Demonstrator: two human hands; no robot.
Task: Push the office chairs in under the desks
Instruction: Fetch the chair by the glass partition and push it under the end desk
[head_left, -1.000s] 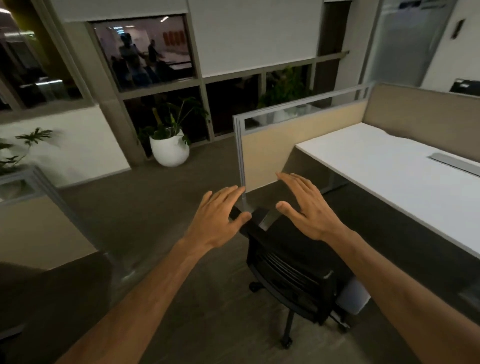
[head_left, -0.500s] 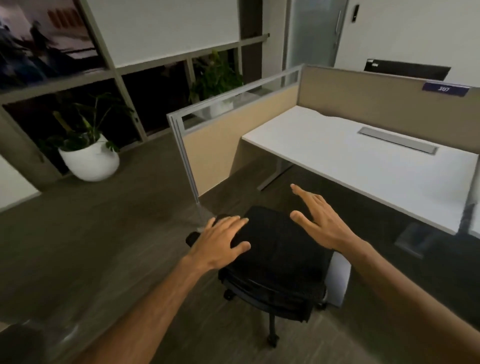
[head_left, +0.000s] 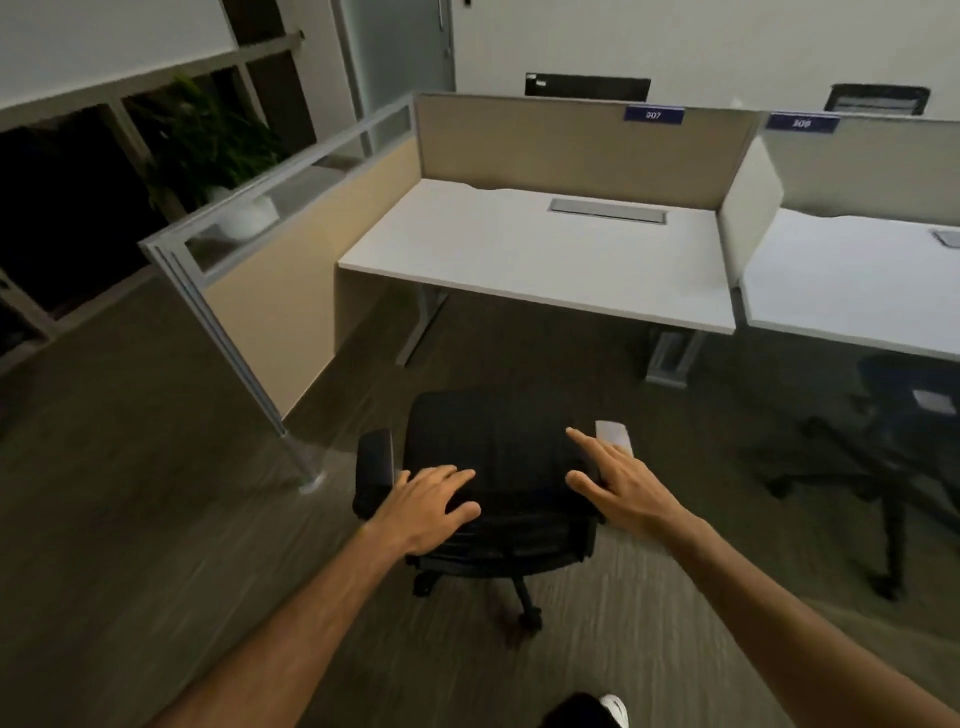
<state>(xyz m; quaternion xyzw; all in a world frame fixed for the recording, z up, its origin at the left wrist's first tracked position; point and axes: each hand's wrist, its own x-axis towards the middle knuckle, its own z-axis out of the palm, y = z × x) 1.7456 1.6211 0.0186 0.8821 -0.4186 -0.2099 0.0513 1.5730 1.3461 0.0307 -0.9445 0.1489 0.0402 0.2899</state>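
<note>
A black office chair (head_left: 485, 441) on casters stands on the floor in front of a white desk (head_left: 524, 254), its seat facing the desk and clear of the desk edge. My left hand (head_left: 428, 501) lies flat on the top of the chair's backrest, fingers spread. My right hand (head_left: 618, 480) hovers with fingers apart over the right side of the backrest; whether it touches is unclear. A second dark chair (head_left: 893, 441) stands at the right, partly under the neighbouring desk (head_left: 841, 280).
Beige partition panels (head_left: 571, 145) wall the desk at the back and left, ending in a metal post (head_left: 306, 467) beside the chair. A potted plant (head_left: 208, 150) stands behind the glass strip. My shoe (head_left: 597, 712) shows at the bottom edge. Carpet floor lies to the left.
The view has swung right, so the chair now faces the desk squarely. My left hand has settled onto the backrest top and my right hand has come lower toward it.
</note>
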